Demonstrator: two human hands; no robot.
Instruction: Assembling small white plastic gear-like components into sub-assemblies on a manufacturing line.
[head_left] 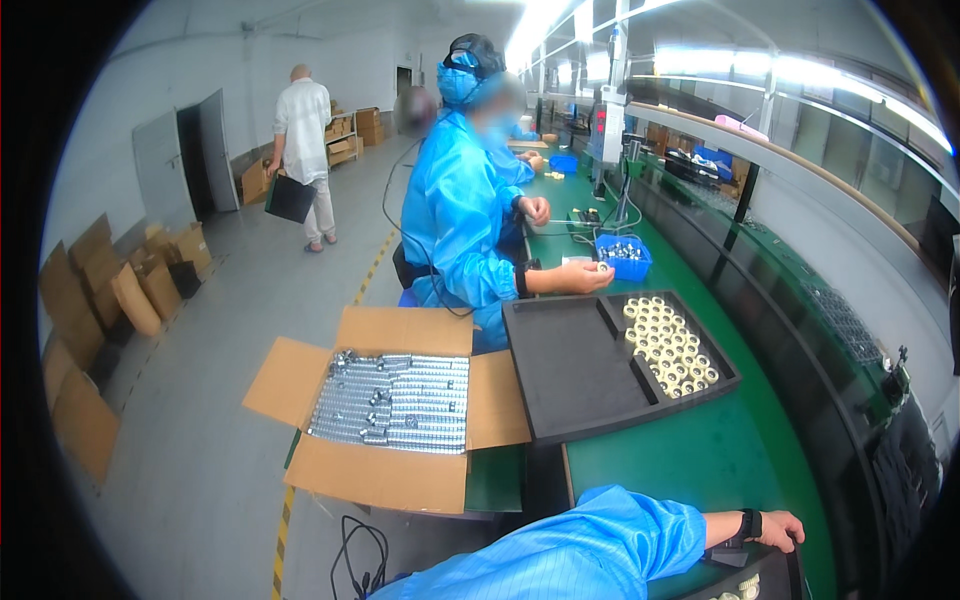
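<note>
My left hand (780, 529), at the end of a blue sleeve with a black band on the wrist, reaches to the lower right. Its fingers curl down over the edge of a black tray (795, 572), which is cut off by the bottom of the view. Several cream-coloured pieces (748, 587) lie in that tray, partly out of sight. My right hand is out of view. Farther along the green bench, a larger black tray (565, 355) holds many cream rings (668, 345) in its right compartment.
Left of the trays stands an open cardboard box (375, 478) packed with rows of small silvery metal parts (390, 400). A co-worker (455, 215) in blue holds a cream ring beside a blue bin (622, 258). Another person (303, 150) in white stands on the floor beyond. Cables (360, 555) hang near the box.
</note>
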